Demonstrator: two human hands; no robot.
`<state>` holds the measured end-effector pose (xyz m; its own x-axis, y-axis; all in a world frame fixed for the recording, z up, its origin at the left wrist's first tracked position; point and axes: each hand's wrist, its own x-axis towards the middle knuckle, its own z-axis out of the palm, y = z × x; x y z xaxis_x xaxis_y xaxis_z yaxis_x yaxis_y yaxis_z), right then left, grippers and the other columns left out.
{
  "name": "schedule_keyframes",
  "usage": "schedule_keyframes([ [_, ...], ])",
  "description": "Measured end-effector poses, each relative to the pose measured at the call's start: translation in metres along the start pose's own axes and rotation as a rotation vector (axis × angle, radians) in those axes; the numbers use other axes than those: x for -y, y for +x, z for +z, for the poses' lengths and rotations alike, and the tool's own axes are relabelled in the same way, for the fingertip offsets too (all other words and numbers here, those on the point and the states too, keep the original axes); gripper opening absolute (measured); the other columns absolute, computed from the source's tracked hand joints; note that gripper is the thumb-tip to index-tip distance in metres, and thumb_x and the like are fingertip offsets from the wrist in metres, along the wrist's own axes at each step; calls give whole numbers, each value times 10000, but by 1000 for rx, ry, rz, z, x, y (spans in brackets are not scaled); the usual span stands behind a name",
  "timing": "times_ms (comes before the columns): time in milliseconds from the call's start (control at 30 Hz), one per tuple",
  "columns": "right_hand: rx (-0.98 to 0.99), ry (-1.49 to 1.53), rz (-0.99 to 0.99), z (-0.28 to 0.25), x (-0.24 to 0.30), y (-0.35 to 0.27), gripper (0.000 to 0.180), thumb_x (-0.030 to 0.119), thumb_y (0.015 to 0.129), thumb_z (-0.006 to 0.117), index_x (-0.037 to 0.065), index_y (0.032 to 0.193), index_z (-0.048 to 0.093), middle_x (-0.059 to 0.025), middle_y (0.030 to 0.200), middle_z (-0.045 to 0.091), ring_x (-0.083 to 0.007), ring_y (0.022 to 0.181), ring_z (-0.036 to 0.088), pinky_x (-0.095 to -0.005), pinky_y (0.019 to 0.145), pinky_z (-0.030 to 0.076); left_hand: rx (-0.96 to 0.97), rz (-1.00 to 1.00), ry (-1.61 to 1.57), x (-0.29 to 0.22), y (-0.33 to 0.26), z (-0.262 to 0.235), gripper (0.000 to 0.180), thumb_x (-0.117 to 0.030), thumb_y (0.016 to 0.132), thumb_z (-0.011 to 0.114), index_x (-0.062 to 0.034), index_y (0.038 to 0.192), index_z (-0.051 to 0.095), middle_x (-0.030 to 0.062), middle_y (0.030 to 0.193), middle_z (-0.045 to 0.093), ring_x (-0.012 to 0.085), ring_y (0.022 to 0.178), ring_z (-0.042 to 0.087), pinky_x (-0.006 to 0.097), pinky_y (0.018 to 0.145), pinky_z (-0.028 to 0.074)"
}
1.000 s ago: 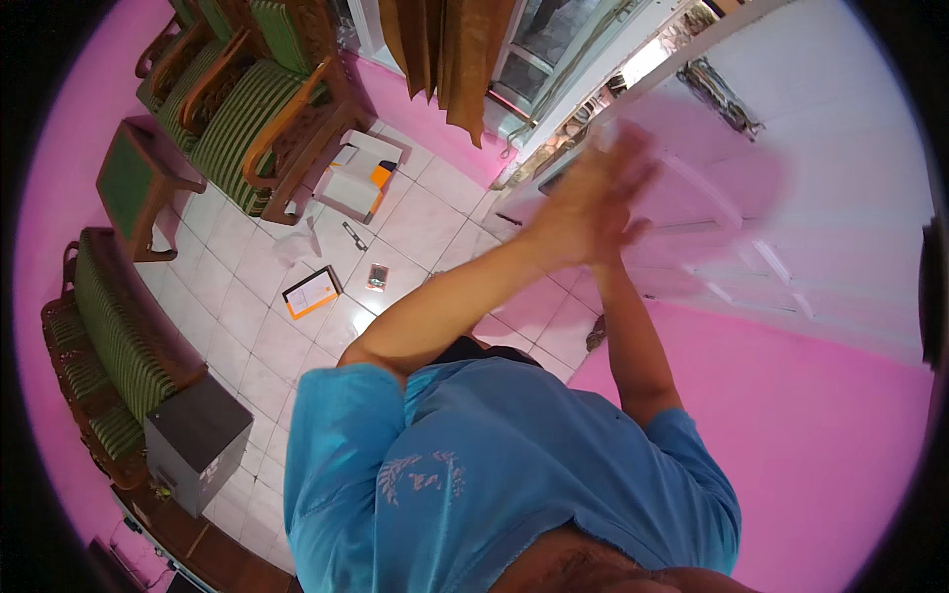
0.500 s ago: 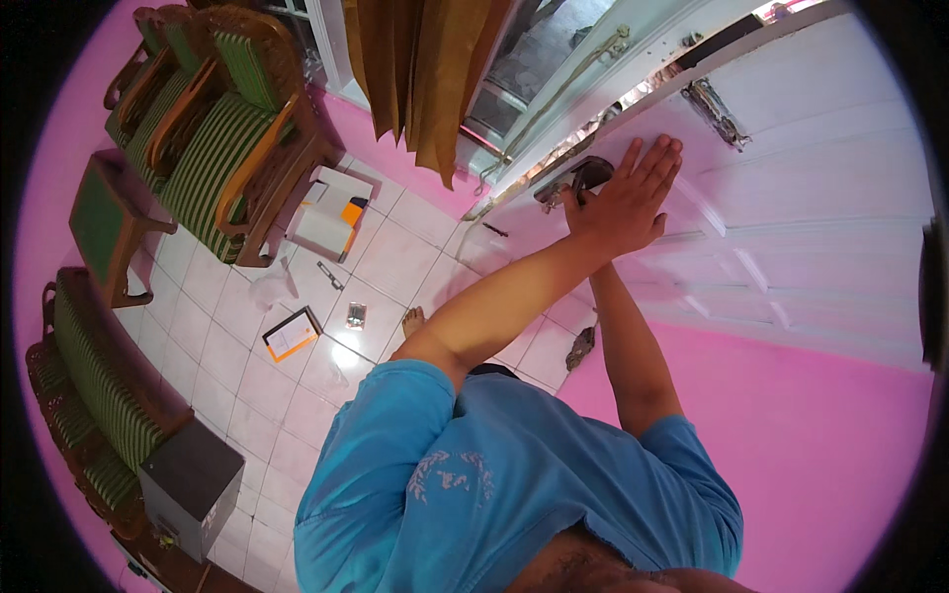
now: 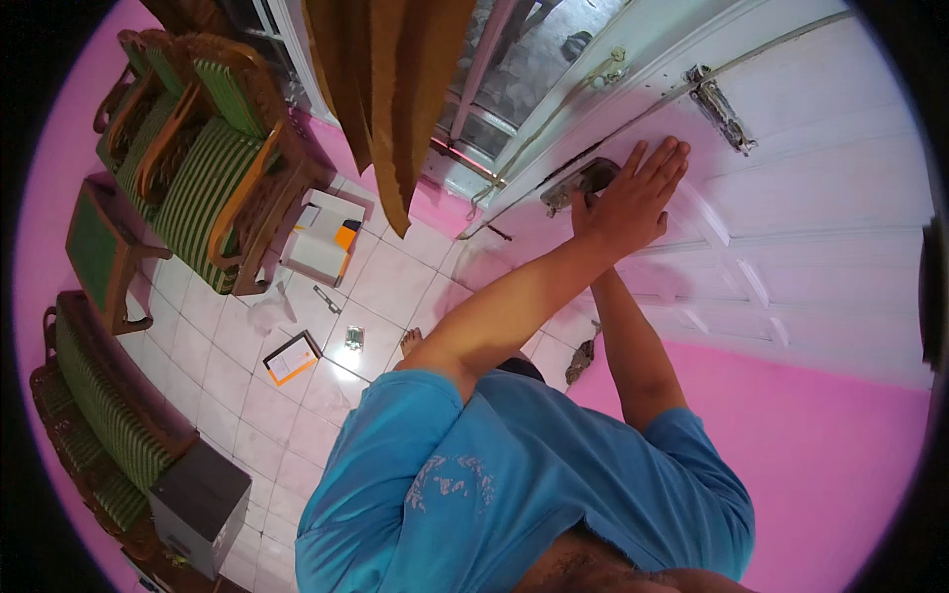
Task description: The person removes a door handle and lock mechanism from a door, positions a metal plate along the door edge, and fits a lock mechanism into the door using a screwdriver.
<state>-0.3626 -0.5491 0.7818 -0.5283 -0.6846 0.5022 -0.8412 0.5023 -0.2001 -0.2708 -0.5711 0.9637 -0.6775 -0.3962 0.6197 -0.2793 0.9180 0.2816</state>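
My left hand (image 3: pixel 638 203) lies flat with its fingers stretched out, over the edge side of a white panelled door (image 3: pixel 820 178). A dark metal door handle (image 3: pixel 596 176) on its lock plate shows just beside that hand. My right forearm (image 3: pixel 633 341) passes up beneath the left wrist. The right hand is hidden behind the left one, near the handle, so its grip cannot be made out. A metal slide bolt (image 3: pixel 722 111) is mounted on the door further up. The door's edge sits close against the white frame (image 3: pixel 554 128).
On the tiled floor are an open white box (image 3: pixel 321 242), an orange-edged tray or lid (image 3: pixel 292 358), a small clear packet (image 3: pixel 355 338), a strip-shaped metal piece (image 3: pixel 326 298) and crumpled plastic (image 3: pixel 269 314). A brown curtain (image 3: pixel 381 89), striped chairs (image 3: pixel 213 173) and a grey cabinet (image 3: pixel 203 494) stand around.
The door has swung against its frame, and the bright gap along its edge has closed. My left hand stays flat by the handle. The view has shifted slightly.
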Motion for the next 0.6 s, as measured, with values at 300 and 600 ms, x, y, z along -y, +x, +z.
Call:
schedule_keyframes([
  [300,116,233,153,-11,-7,5,576,590,956,517,56,1022,721,-150,1014,716,-320,1038,601,-470,999,346,-61,61,-54,3,8,21,787,-300,833,664,23,1489,373,177,1640,195,336,1530,144,517,1235,146],
  [600,351,233,-46,-74,9,21,513,535,964,537,47,921,689,-166,912,699,-349,923,628,-479,877,425,-113,42,-148,-2,6,6,764,-241,811,668,43,1465,393,213,1629,190,381,1522,147,549,1221,164],
])
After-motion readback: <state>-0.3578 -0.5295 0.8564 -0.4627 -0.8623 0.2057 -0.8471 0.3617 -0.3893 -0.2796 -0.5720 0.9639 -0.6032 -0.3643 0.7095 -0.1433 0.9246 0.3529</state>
